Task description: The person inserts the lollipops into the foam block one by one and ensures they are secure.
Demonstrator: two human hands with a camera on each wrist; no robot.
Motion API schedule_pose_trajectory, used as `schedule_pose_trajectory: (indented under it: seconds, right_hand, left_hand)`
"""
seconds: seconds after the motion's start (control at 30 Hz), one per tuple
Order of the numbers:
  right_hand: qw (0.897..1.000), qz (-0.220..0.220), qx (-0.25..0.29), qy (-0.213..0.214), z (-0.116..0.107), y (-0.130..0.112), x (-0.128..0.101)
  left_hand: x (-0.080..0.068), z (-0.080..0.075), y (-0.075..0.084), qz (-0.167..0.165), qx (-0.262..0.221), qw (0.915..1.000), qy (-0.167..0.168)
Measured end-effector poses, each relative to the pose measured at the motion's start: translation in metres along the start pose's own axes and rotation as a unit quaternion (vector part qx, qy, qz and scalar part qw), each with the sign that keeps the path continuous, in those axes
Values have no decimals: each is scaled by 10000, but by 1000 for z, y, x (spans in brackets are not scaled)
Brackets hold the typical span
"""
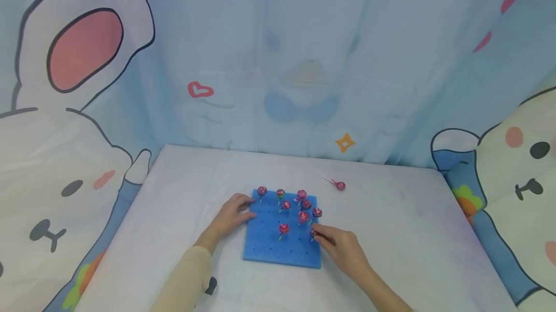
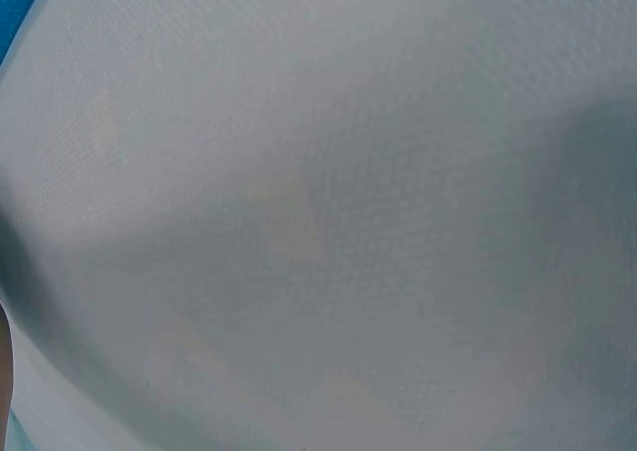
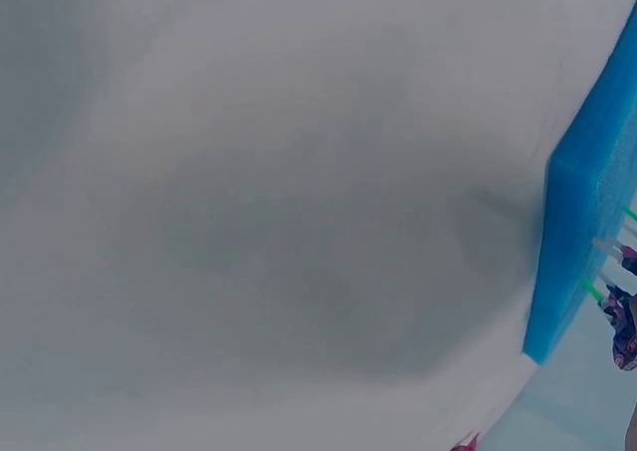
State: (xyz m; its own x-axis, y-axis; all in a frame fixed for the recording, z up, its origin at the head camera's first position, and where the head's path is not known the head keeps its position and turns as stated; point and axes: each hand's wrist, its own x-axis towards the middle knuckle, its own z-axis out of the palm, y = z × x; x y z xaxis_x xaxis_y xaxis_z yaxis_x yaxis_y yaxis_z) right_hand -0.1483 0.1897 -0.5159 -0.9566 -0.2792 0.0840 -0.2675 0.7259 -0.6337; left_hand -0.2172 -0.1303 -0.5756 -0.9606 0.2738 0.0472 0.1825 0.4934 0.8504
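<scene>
Nearest the viewer, two forearms are seen reaching forward over a white table [image 1: 182, 191], the left one covered by a cream sleeve [image 1: 187, 278]. The right hand [image 1: 343, 249] is laid at the right edge of a blue foam board [image 1: 265, 244], and a lollipop [image 1: 313, 233] is pinched between its fingers [image 1: 319, 231], right at the board's near right part. The left hand [image 1: 232, 215] is rested against the board's left edge, its fingers [image 1: 247, 202] stretched out flat and nothing held in them.

Just beyond the right hand's fingers, more lollipops are stood upright in the board's holes: one [image 1: 284, 229] to their left, a cluster [image 1: 306, 208] directly past them, and a row along the far edge, whose leftmost one [image 1: 262, 191] is just beside the left hand's fingertips.

Farther out, to the right of and beyond the right hand's fingers, a single loose lollipop [image 1: 339, 185] is seen lying on the table, well apart from the board.

Behind the table, a pale blue cartoon curtain [image 1: 304, 61] is hung.

In the right wrist view the board's blue side [image 3: 587, 232] and some green sticks are shown; the left wrist view is filled by blurred white cloth.
</scene>
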Motion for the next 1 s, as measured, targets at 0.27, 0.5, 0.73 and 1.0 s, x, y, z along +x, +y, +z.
schedule_pose_trajectory:
  seconds: [0.27, 0.5, 0.73, 1.0]
  right_hand:
    - [9998, 157, 97, 21, 1, 7, 1]
    - [9997, 131, 181, -65, -5, 8, 4]
    - [9964, 661, 522, 118, -15, 10, 9]
    - [9810, 1711, 886, 211, -14, 35, 15]
  left_hand:
    - [-1, 0, 1, 41, 56, 10000, 40]
    - [1, 0, 0, 109, 7, 9999, 29]
    - [1, -2, 1, 19, 46, 10000, -37]
    - [1, -1, 0, 102, -9, 9999, -13]
